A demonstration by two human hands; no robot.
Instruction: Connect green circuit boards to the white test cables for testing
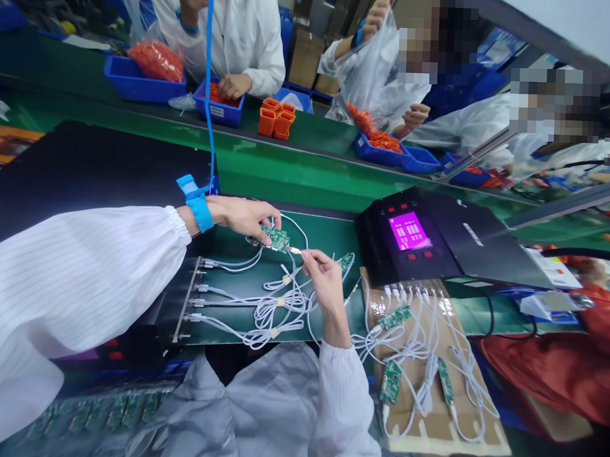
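Note:
My left hand [250, 220], with a blue strap at its wrist, grips a green circuit board [278, 239] above the green work surface. At the board's right end, my right hand [323, 272] pinches a white cable plug [295, 251], which touches or sits in the board's edge. Bundled white cables [279, 304] lie below my hands and run left to a metal connector strip [187, 301]. Another board [344, 262] is partly hidden behind my right hand.
A black tester [435, 233] with a magenta screen stands at the right. Below it, cabled boards [391, 383] lie on brown cardboard [453, 430]. A black box [101, 168] is at the left. Across the bench, people handle orange parts in blue bins [144, 86]. A blue cord [209, 65] hangs down.

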